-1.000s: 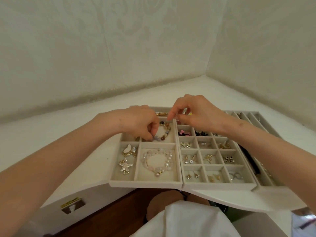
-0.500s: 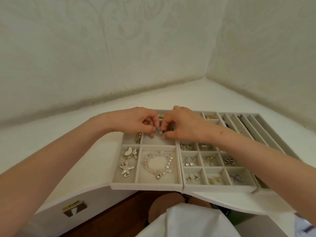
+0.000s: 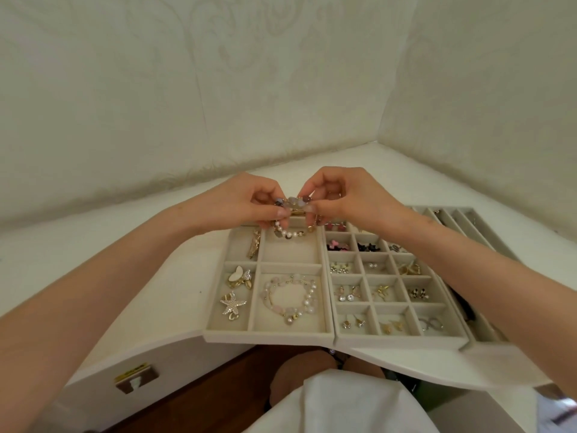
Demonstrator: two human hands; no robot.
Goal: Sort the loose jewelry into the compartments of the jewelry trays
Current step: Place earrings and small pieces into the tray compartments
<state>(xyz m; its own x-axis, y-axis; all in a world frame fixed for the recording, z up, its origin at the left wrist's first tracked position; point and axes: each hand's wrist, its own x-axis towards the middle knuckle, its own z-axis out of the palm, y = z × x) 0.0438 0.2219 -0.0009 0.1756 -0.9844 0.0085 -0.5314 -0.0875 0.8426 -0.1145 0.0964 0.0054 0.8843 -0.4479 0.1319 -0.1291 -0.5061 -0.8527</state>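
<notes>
While both hands are raised over the trays, desk [image 3: 131, 276]: white top in a corner of 2 pale walls, carrying 3 grey trays side by side at its near edge.
Left tray [image 3: 268, 335]: 2 narrow compartments on its left, 2 wide ones on its right.
Right tray [image 3: 399, 342]: touching the left tray's right side; a grid 3 compartments wide, holding earrings and studs.
Slotted tray [image 3: 468, 218]: far right, long narrow slots, partly hidden by the right forearm.
Left hand [image 3: 249, 201]: fingers curled, thumb and fingertips pinching the beaded bracelet's left end.
Right hand [image 3: 346, 198]: fingers curled, pinching the same bracelet's right end.
Beaded bracelet [image 3: 293, 202]: held between both hands above the left tray's far wide compartment; its loop of pearls and gold links hangs at that compartment's far edge; whether it touches the lining cannot be told.
Pearl bracelet [image 3: 290, 298]: lying in the near wide compartment.
Starfish brooch [image 3: 233, 303]: in the near narrow compartment, a white-and-gold clip [image 3: 239, 276] on its far side.
Gold piece [image 3: 254, 243]: in the far narrow compartment.
</notes>
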